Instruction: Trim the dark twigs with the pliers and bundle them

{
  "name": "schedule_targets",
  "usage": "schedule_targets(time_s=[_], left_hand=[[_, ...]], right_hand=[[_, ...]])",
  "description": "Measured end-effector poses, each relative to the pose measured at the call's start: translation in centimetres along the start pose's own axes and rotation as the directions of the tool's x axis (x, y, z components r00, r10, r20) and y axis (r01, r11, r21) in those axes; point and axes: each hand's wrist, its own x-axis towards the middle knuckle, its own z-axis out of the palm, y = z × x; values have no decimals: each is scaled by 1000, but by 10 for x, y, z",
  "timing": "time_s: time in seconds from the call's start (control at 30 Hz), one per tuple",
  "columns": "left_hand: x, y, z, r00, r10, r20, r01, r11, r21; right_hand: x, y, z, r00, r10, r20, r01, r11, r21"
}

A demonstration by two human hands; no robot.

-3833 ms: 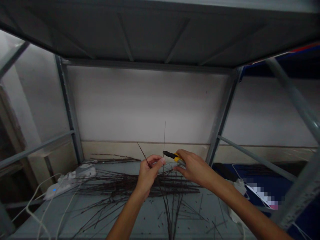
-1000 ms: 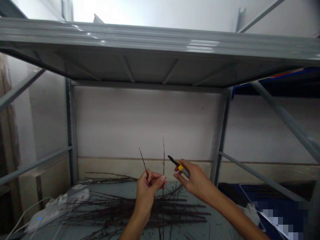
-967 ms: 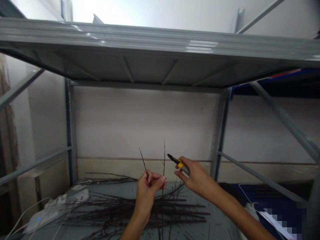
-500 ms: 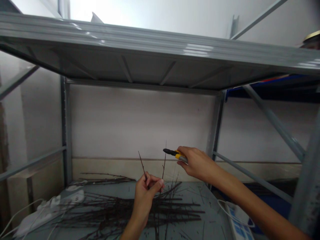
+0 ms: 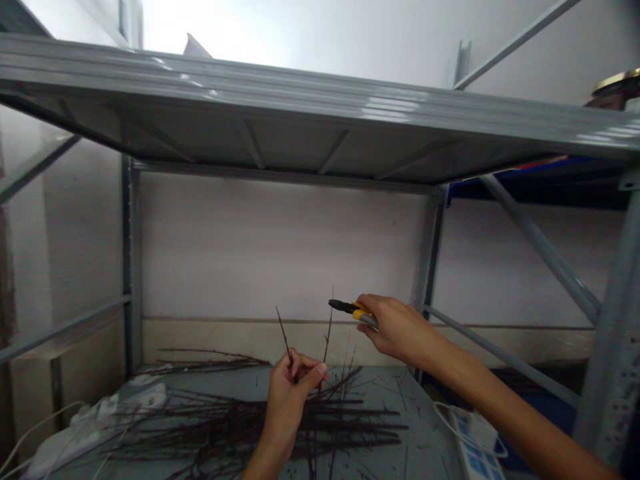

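My left hand is pinched shut on a thin dark twig that stands upright, with a second short stem slanting up to the left. My right hand is closed round small pliers with yellow and grey handles. The pliers' black jaws touch the upright twig near its top. Below both hands a heap of dark twigs lies across the grey shelf.
A grey metal shelf board runs overhead, with steel uprights and diagonal braces at both sides. A white power strip with cables lies at the left, another power strip at the right. A pale wall stands behind.
The camera has tilted up since the earliest frame. My right hand has brought the pliers from beside the twig up to its top. My left hand has sunk a little with the twig.
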Motion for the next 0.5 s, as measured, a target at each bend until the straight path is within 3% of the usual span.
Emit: schedule_targets(time_s=[0.5], left_hand=[[-3, -1, -3, 1000, 0, -4, 0, 1000, 1]], right_hand=[[6, 6, -5, 1000, 1, 18, 0, 999, -43]])
